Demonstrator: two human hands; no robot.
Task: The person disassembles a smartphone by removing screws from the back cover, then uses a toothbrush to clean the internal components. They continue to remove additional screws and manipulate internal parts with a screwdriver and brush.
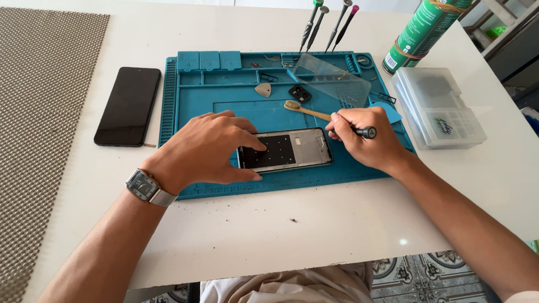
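Phone frame [285, 150], opened and backless, lies on the blue repair mat [190, 100] at the frame's centre, its long axis running left to right. The left hand [205, 149] presses down on its left end, fingers spread, closed on nothing. The right hand [365, 143] sits just beside the frame's right end, its grip pinched tight around a small screwdriver [359, 131] whose tip points left toward the upper right corner. A wooden brush [307, 110] lies just above on the mat.

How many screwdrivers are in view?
5. Four stand upright in the blue mat's back edge: two left, two right. The fifth is in the right hand. Others may be hidden.
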